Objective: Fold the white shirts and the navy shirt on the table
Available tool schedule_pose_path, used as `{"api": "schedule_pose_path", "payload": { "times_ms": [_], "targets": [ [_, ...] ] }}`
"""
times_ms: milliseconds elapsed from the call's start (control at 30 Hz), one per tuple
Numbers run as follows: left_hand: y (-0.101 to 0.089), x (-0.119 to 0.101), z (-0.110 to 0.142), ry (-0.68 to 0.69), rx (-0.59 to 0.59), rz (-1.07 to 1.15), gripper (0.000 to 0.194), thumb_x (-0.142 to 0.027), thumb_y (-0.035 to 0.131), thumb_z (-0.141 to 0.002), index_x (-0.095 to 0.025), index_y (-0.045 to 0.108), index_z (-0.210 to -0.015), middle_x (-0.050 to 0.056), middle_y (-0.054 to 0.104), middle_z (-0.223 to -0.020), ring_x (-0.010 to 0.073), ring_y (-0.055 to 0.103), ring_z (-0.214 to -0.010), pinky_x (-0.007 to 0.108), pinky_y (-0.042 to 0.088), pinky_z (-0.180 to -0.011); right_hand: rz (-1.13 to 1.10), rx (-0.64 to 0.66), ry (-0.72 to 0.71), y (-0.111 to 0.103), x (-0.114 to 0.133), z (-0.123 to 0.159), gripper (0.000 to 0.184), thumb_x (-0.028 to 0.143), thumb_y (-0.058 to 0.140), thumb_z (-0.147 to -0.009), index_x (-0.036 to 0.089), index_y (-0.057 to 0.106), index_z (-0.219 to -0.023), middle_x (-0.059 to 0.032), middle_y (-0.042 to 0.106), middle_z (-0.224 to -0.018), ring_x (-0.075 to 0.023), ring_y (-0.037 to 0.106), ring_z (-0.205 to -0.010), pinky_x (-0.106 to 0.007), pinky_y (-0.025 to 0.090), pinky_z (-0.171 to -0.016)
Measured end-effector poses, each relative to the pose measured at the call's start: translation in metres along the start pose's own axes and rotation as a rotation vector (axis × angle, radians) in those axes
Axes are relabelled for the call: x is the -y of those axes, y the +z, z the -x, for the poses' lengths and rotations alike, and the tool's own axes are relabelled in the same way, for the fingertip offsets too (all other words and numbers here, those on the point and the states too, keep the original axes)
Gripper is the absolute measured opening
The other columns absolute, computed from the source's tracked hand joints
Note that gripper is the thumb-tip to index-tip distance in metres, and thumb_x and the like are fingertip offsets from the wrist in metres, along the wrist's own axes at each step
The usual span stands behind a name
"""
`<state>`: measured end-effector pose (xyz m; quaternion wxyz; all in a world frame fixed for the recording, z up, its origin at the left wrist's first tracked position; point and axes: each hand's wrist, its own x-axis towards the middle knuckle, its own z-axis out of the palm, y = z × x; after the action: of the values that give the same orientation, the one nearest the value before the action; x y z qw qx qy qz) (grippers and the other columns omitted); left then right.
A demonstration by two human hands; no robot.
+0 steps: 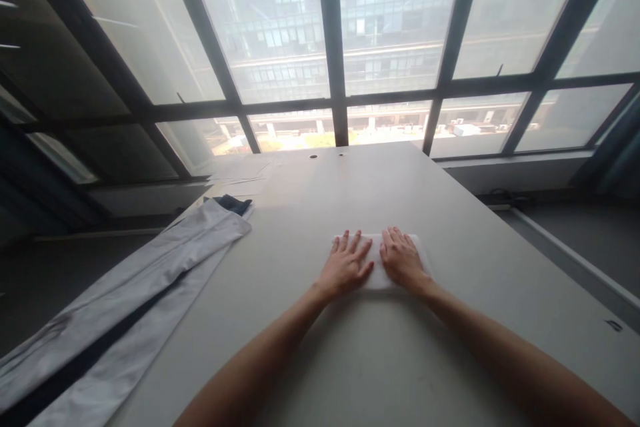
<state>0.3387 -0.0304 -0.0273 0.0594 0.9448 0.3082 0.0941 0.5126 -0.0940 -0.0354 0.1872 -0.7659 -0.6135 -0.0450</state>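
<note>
A flat white rectangular piece, which looks like folded cloth [379,275], lies on the white table [300,360] in front of me. My left hand [347,260] rests flat on its left part, fingers spread and pointing away from me. On its right part lies my right hand [401,255], palm down, with the fingers stretched out and close together. Neither hand grips the piece. Its middle strip shows between the two hands, and parts of it are hidden under them.
Along the table's left edge lie long light-grey and dark garments [165,260]. Several white sheets of paper [237,177] are at the far left corner. Two small holes are near the far edge. Large dark-framed windows [336,47] stand behind the table.
</note>
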Motion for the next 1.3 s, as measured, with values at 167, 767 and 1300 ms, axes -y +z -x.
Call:
{"api": "schedule_pose_path", "payload": {
  "times_ms": [167, 767, 1300],
  "targets": [
    [0.002, 0.018, -0.007, -0.136, -0.012, 0.02, 0.075, -0.067, 0.03, -0.1, -0.021, 0.032, -0.159, 0.013, 0.027, -0.165, 0.029, 0.021, -0.153, 0.048, 0.012, -0.124, 0.027, 0.03, 0.048, 0.002, -0.014, 0.013, 0.058, 0.039, 0.034, -0.102, 0.006, 0.045, -0.149, -0.0203, 0.043, -0.156, -0.0311, 0.033, -0.147, -0.053, 0.014, -0.121],
    [0.002, 0.044, -0.011, -0.34, 0.061, 0.1, 0.062, -0.048, 0.023, -0.105, -0.018, 0.031, -0.159, 0.012, 0.022, -0.166, 0.0303, 0.01, -0.155, 0.064, 0.005, -0.121, -0.2, 0.183, -0.158, -0.012, -0.092, 0.05, 0.062, 0.048, 0.037, -0.101, 0.017, 0.04, -0.154, -0.0133, 0.034, -0.162, -0.0289, 0.026, -0.152, -0.055, 0.019, -0.122],
    [-0.037, 0.022, 0.015, 0.459, 0.087, 0.269, 0.061, -0.054, 0.064, -0.093, -0.036, 0.049, -0.149, 0.004, 0.044, -0.157, 0.0277, 0.024, -0.153, 0.048, 0.009, -0.126, -0.365, 0.152, -0.483, -0.065, -0.087, 0.068, 0.018, 0.033, 0.073, -0.086, 0.025, 0.068, -0.101, -0.0074, 0.067, -0.108, -0.0254, 0.059, -0.103, -0.042, 0.044, -0.096]
  ]
}}
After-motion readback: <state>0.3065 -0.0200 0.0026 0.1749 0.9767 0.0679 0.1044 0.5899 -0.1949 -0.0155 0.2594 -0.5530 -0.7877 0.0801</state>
